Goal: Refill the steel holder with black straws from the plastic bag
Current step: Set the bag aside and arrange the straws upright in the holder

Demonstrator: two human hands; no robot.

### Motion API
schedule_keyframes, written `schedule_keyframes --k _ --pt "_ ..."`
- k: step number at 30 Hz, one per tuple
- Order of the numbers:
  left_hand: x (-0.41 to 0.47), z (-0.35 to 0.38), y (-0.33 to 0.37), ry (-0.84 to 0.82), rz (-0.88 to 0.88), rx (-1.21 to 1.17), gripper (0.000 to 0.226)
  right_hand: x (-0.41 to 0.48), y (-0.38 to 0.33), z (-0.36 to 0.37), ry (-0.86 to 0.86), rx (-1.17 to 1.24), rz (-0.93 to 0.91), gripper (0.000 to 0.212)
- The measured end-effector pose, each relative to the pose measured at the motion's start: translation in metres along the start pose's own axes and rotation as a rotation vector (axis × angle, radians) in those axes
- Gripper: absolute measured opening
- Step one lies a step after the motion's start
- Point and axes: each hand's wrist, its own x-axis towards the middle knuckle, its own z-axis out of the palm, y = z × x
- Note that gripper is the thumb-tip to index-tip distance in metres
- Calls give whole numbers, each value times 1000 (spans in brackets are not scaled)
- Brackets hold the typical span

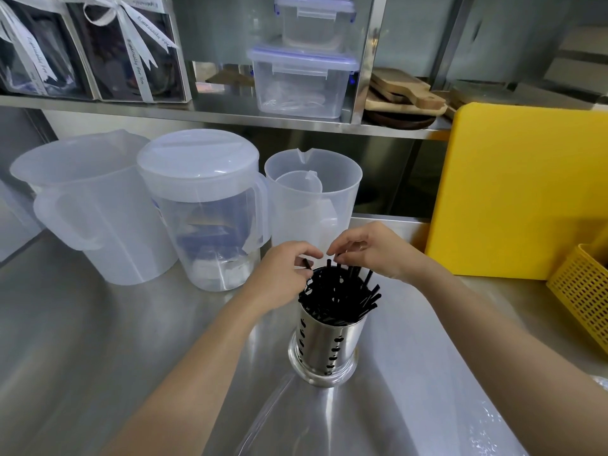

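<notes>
Head view: wide counter lower left, jugs close behind. Shiny holed steel holder held black straws; my left hand and right hand each pinched one.

Printed lengthwise in small grey script on the white ribbon tied in a bow round the clear-fronted gift box on the steel shelf: "Especially For You". Repeated along the long hanging tail, readable top to bottom. On the shorter tails near the top edge, only "Especially" legible, the rest cut by folds and by the frame. Same script on the second ribbon across the neighbouring gift box at far left: "Especially For", the last word too blurred to tell. On the lidded clear pitcher, a blue-edged label seen edge-on at its left side, unreadable.
</notes>
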Motion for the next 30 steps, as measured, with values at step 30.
schedule_keyframes --k 30 --pt "4 -23 59 48 182 -119 18 -18 -43 -27 222 193 -156 20"
